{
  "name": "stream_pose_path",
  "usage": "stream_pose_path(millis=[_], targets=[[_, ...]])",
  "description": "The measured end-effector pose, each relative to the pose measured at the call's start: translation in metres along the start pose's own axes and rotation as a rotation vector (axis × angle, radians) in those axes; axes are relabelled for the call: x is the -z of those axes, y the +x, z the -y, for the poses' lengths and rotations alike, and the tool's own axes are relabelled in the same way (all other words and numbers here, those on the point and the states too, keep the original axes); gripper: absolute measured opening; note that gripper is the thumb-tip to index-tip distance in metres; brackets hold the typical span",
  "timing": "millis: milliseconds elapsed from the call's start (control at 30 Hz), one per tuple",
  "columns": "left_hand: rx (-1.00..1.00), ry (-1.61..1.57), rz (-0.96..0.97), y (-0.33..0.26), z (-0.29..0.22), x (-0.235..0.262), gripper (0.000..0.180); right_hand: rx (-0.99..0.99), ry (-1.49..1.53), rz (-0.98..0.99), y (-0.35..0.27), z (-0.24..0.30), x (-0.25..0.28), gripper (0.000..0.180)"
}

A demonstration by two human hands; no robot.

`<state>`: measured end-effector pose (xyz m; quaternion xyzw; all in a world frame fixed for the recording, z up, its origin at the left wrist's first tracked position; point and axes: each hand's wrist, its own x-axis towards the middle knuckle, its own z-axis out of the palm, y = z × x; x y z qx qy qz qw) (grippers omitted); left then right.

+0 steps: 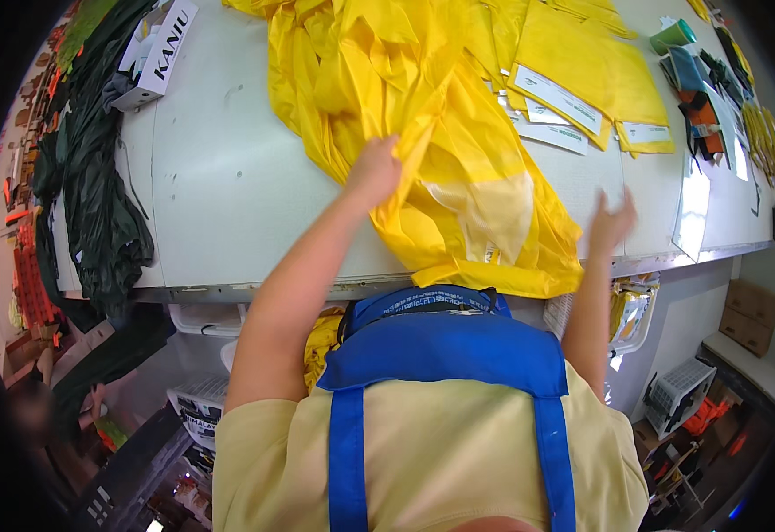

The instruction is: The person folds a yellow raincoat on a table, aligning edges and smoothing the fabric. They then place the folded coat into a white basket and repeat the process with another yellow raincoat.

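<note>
A thin, shiny yellow garment [458, 142] lies rumpled on the white table, its lower end reaching the front edge. A pale lining patch [494, 208] shows near that end. My left hand [376, 173] is closed on a fold at the garment's left side, pulling it up into creases. To the right of the garment, just above the table, my right hand [612, 222] is held with fingers apart and nothing in them. It is slightly blurred and does not touch the cloth.
Folded yellow garments with white labels [600, 80] are stacked at the back right, near a green roll [673, 36]. Dark green cloth [95, 186] hangs over the table's left side, beside a white box [159, 53]. Another person's hand [97, 399] shows at lower left.
</note>
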<state>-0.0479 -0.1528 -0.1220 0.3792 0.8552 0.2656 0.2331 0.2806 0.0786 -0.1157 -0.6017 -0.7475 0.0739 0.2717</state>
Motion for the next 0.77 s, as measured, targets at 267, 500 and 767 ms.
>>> stream_pose_path(millis=[267, 500, 767], targets=[[-0.253, 0.431, -0.552, 0.061, -0.034, 0.073, 0.067, -0.327, -0.392, 0.397, 0.010, -0.159, 0.005, 0.055], [0.092, -0.319, -0.174, 0.108, 0.030, 0.102, 0.070, -0.212, -0.479, 0.237, -0.017, -0.097, 0.004, 0.032], [0.234, -0.892, -0.028, -0.055, 0.044, 0.124, 0.060, -0.098, -0.216, 0.402, 0.008, -0.083, 0.013, 0.021]])
